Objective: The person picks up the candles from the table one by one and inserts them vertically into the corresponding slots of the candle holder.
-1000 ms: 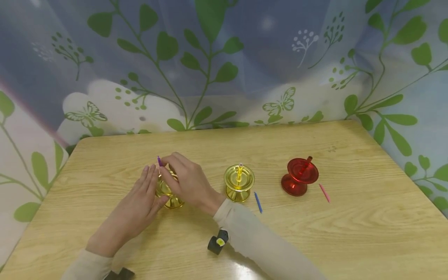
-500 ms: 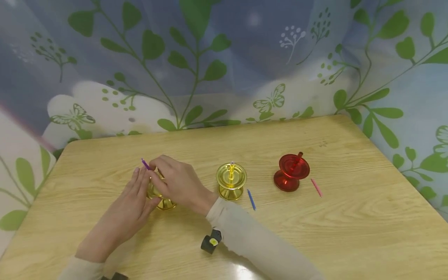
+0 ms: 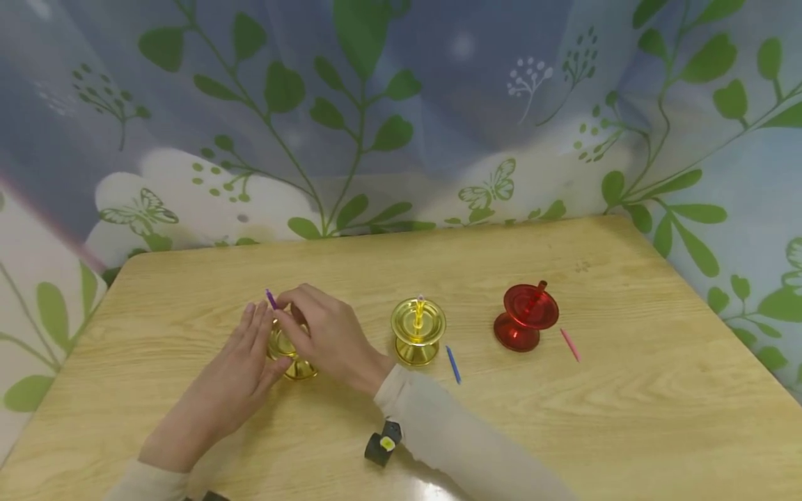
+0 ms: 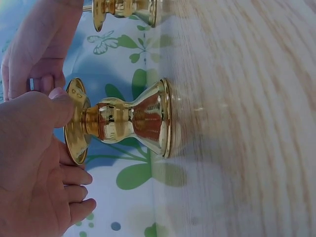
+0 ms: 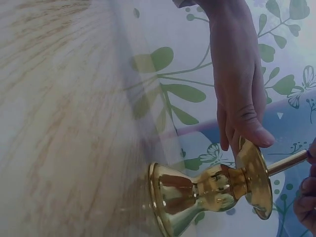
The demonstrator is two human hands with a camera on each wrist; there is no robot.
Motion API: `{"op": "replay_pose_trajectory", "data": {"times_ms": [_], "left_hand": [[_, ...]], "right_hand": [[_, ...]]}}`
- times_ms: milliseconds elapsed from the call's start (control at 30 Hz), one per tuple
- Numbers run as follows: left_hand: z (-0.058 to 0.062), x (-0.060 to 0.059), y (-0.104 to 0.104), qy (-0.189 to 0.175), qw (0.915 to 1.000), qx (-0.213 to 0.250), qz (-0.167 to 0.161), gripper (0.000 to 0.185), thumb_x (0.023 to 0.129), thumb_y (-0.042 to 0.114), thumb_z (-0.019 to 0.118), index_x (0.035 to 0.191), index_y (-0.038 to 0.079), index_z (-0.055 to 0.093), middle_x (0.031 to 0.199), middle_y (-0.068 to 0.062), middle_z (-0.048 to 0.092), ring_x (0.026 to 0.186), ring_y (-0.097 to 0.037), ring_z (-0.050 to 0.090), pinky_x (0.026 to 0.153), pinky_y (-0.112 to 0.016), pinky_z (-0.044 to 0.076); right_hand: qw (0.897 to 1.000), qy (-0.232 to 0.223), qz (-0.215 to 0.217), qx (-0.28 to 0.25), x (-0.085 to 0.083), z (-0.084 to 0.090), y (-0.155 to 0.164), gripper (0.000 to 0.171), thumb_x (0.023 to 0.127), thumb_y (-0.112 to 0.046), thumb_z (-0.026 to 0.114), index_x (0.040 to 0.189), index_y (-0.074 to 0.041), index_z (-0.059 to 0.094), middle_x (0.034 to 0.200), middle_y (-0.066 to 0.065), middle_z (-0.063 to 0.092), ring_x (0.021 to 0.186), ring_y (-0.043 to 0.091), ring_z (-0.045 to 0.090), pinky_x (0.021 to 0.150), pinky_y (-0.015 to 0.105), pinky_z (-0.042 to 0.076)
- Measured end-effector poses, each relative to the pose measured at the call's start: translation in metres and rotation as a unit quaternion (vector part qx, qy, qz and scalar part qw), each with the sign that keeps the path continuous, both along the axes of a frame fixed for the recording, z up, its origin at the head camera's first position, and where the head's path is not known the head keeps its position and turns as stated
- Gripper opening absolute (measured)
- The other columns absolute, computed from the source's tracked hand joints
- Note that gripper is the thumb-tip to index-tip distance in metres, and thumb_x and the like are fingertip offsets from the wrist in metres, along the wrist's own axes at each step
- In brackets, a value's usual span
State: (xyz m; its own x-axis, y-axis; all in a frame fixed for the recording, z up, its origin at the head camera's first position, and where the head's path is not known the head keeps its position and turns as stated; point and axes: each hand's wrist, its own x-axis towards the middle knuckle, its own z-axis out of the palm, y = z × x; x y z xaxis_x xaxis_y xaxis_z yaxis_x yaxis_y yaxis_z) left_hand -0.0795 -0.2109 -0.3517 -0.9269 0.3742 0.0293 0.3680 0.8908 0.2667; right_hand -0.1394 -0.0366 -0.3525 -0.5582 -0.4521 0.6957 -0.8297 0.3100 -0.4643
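My left hand [image 3: 225,376] holds the dish of the left gold candle holder [image 3: 301,369], its thumb [image 4: 61,106] at one side of the rim and the fingers at the other. The holder stands upright on the table. Above the dish my right hand [image 3: 328,337] pinches a thin purple candle [image 3: 271,299] between thumb and fingers. The candle leans to the left, and its lower end is hidden behind the fingers. In the right wrist view a gold tube [image 5: 289,162] rises from the dish up to the right fingertips [image 5: 310,185].
On the wooden table [image 3: 388,431], a second gold candle holder [image 3: 418,334] stands to the right, beside a blue candle [image 3: 453,364]. Farther right are a red candle holder [image 3: 525,316] and a pink candle [image 3: 569,345]. A leaf-patterned curtain [image 3: 438,139] hangs behind.
The head view has shifted slightly. Both hands stay at the left gold candle holder. The purple candle's tilt in my right fingers has varied a little, leaning more left than a second ago.
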Motion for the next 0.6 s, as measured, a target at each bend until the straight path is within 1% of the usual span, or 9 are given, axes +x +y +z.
{"op": "replay_pose_trajectory", "data": {"times_ms": [267, 400, 600], "left_hand": [[-0.0003, 0.0014, 0.0008, 0.005, 1.0000, 0.001, 0.000, 0.075, 0.104, 0.042, 0.037, 0.149, -0.011, 0.010, 0.157, -0.027, 0.007, 0.145, -0.042, 0.005, 0.112, -0.058, 0.021], [-0.0004, 0.0013, 0.0003, 0.010, 0.9999, 0.002, 0.001, 0.075, 0.104, 0.041, 0.038, 0.149, -0.012, 0.011, 0.157, -0.028, 0.008, 0.145, -0.042, 0.006, 0.112, -0.058, 0.021], [0.0000, 0.0020, -0.0002, 0.006, 1.0000, 0.002, 0.004, 0.075, 0.104, 0.042, 0.038, 0.149, -0.012, 0.011, 0.157, -0.028, 0.009, 0.145, -0.042, 0.006, 0.111, -0.059, 0.022]], "right_hand": [[1.000, -0.013, -0.001, 0.001, 0.0002, -0.0016, 0.0016, 0.015, 0.095, -0.012, 0.060, 0.107, -0.002, 0.061, 0.078, -0.001, 0.053, 0.066, 0.007, 0.047, 0.057, 0.009, 0.035], [1.000, -0.015, -0.003, 0.005, -0.0001, -0.0010, 0.0032, 0.020, 0.095, -0.013, 0.060, 0.111, -0.001, 0.060, 0.077, -0.002, 0.052, 0.065, 0.006, 0.046, 0.057, 0.009, 0.035], [1.000, -0.022, -0.010, 0.018, 0.0014, -0.0001, 0.0079, 0.023, 0.095, -0.015, 0.062, 0.113, -0.001, 0.059, 0.076, -0.002, 0.051, 0.063, 0.007, 0.047, 0.057, 0.010, 0.036]]}}
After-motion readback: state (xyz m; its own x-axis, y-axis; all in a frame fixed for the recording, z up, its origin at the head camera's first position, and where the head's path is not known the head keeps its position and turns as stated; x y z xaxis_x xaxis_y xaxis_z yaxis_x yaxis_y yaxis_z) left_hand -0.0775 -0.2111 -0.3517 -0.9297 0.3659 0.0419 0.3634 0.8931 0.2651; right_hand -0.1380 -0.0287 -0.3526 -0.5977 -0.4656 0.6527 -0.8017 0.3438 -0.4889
